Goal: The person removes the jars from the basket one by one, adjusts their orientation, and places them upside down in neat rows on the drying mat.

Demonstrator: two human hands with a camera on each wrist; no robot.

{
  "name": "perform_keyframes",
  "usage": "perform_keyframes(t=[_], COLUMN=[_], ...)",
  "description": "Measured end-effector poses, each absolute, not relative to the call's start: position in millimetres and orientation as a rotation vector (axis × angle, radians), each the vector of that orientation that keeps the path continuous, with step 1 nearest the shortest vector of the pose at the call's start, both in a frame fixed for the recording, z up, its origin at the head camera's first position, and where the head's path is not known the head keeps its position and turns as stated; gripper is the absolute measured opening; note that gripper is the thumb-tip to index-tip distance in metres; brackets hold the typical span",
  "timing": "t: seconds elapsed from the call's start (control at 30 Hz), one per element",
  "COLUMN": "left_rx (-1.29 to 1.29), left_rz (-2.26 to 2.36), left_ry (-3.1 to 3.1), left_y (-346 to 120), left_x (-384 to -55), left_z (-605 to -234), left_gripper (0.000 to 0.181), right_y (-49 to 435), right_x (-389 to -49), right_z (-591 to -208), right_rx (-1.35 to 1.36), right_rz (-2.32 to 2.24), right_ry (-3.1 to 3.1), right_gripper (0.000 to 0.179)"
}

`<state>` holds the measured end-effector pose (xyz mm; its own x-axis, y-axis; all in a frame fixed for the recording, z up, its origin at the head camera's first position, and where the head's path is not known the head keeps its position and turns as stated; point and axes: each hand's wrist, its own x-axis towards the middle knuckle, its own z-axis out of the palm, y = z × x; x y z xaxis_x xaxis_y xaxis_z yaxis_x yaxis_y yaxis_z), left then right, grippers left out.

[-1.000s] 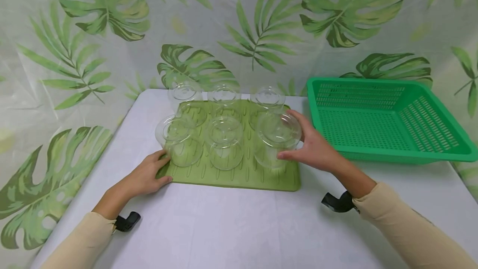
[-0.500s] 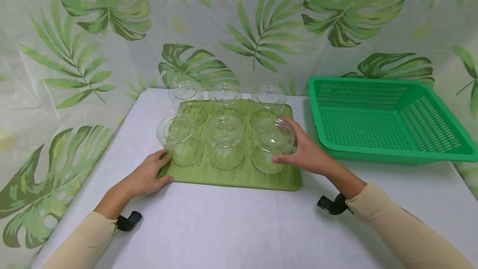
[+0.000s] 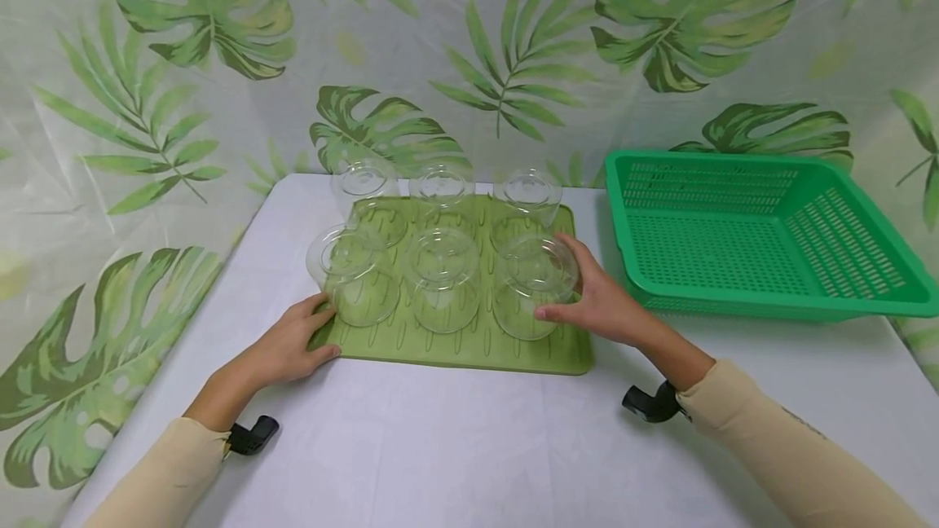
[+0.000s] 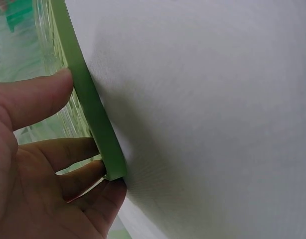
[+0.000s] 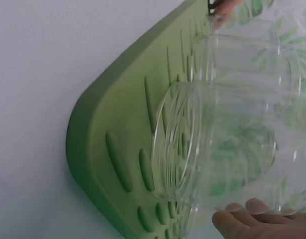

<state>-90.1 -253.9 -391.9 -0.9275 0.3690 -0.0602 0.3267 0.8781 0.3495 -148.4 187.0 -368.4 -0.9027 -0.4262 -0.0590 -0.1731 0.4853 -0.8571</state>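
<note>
Several clear round containers stand in two rows on a green ridged mat [image 3: 469,349]. My right hand [image 3: 597,300] holds the front right clear container [image 3: 528,320], thumb on the near side and fingers behind. In the right wrist view that clear container [image 5: 232,144] touches the mat, with ring-like edges at its base; the fingertips [image 5: 255,206] lie along its side. At the mat's front left corner my left hand [image 3: 289,341] grips the edge. The left wrist view shows the thumb [image 4: 43,97] on the long edge and the fingers at the corner.
A green perforated basket [image 3: 763,304] stands on the right of the white-covered table [image 3: 455,446]. The front left container [image 3: 363,308] is close to my left fingers. A leaf-patterned cloth [image 3: 513,39] hangs behind the table.
My right hand has moved the front right container slightly left and lowered it onto the mat, then stayed there. The left hand stays at the mat's corner.
</note>
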Motion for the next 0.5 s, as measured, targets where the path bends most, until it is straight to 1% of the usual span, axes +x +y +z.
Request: perform_keyframes(t=[0.5], left_rx=[0.554], left_rz=[0.501], left_ry=[2.93], left_y=[-254.3], left_x=[-90.4], left_z=[-393.3], left_gripper=[0.062], right_y=[189.1], right_x=[-148.9], right_z=[-374.0], right_rx=[-0.513], right_rz=[-1.358], right_ry=[2.487], right_gripper=[0.109])
